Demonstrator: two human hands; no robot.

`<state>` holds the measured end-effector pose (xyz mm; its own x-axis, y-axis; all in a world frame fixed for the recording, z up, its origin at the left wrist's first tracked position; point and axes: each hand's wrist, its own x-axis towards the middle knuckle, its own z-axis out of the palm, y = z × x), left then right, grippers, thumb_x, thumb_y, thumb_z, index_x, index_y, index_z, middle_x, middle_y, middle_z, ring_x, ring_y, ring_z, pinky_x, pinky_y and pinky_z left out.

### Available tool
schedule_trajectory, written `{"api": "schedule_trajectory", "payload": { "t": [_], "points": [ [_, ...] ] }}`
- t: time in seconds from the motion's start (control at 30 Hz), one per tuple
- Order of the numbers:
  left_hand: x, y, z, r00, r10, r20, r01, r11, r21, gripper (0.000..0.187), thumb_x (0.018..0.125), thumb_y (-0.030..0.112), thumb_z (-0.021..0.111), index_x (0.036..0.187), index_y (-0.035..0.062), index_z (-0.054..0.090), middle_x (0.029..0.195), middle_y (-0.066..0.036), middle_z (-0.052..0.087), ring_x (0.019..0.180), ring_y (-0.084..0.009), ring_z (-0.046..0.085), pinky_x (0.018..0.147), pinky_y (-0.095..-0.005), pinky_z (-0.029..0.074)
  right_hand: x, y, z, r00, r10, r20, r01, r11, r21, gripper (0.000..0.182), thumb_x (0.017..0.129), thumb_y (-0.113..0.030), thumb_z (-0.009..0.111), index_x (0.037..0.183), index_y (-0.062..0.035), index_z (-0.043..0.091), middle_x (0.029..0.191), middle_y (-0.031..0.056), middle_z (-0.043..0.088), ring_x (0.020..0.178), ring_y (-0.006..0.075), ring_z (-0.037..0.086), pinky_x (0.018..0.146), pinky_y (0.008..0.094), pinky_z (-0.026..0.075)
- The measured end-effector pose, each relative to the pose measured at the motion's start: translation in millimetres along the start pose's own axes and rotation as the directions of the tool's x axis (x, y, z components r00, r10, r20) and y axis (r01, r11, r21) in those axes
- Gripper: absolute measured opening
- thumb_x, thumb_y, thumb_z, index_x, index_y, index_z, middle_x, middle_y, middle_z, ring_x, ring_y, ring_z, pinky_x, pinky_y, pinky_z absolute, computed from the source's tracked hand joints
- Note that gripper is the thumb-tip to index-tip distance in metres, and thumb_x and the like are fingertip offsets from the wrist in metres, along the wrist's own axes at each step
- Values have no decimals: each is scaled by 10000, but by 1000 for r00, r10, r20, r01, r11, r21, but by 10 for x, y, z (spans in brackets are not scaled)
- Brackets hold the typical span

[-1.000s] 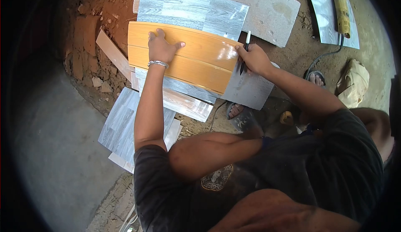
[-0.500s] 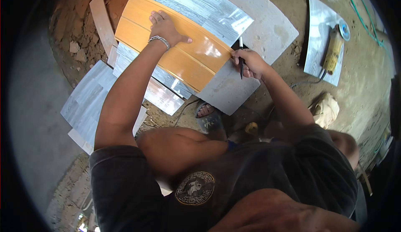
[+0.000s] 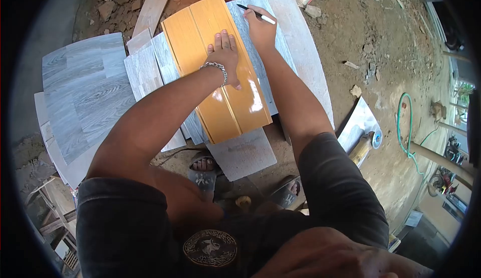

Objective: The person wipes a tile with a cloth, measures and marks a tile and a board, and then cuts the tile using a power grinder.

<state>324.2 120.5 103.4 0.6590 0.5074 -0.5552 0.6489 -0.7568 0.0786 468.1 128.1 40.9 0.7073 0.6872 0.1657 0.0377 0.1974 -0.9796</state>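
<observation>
My left hand (image 3: 224,57), with a chain bracelet at the wrist, lies flat and open on a glossy orange grooved panel (image 3: 188,37). The panel rests across a grey wood-pattern tile (image 3: 241,25), covering part of it. Pinched in my right hand (image 3: 261,30) is a black marker (image 3: 268,19) with a white end. Its dark tip points left, close over the tile's far end beside the panel's edge. Beneath these sits a rough concrete slab (image 3: 305,52).
More grey wood-pattern tiles (image 3: 95,92) lie to the left. An angle grinder (image 3: 362,150) rests on a tile piece (image 3: 356,122) at the right, near a green hose (image 3: 411,127). Broken rubble (image 3: 106,8) lies at the back left. My sandalled feet are just below the slab.
My right hand has moved from the panel's near right corner to the tile's far end, and the marker now points the other way. My left hand stays on the panel; the view has turned.
</observation>
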Motion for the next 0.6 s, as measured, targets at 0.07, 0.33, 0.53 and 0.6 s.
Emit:
{"api": "schedule_trajectory", "payload": {
  "t": [0.07, 0.33, 0.53, 0.6],
  "points": [
    [-2, -43, 12, 1000, 1, -5, -1, 1000, -14, 1484, 588, 483, 944, 1552, -138, 2, 1624, -380, -28, 1532, -491, 51, 1223, -537, 238, 125, 72, 162, 1000, -11, -19, 11, 1000, -6, 194, 913, -106, 666, 1033, 27, 741, 770, 57, 714, 668, 96, 623, 659, 236, 488],
    [-1, -9, 0, 1000, -7, 5, 7, 1000, -23, 1475, 579, 429, 955, 1553, -136, 3, 1626, -375, -32, 1537, -479, 35, 1226, -542, 224, 192, 81, 251, 994, -103, 29, 107, 970, -219, 227, 901, -187, 677, 991, 4, 759, 757, 56, 715, 665, 124, 625, 654, 278, 499],
    [20, 2, -10, 1000, -12, -2, 12, 1000, -16, 1482, 575, 438, 957, 1551, -140, 4, 1623, -379, -30, 1531, -493, 48, 1225, -540, 232, 188, 109, 267, 984, -142, 105, 164, 957, -238, 179, 900, -110, 684, 1004, 21, 746, 888, 134, 764, 819, 179, 737, 777, 305, 571],
    [7, 1, 8, 1000, -17, -2, 17, 1000, -13, 1485, 573, 443, 958, 1550, -141, 4, 1622, -380, -30, 1530, -496, 50, 1224, -540, 236, 169, 97, 256, 977, -175, 121, 200, 952, -233, 185, 906, -119, 681, 1020, 11, 746, 896, 140, 763, 825, 179, 737, 766, 303, 567]
  ]
}}
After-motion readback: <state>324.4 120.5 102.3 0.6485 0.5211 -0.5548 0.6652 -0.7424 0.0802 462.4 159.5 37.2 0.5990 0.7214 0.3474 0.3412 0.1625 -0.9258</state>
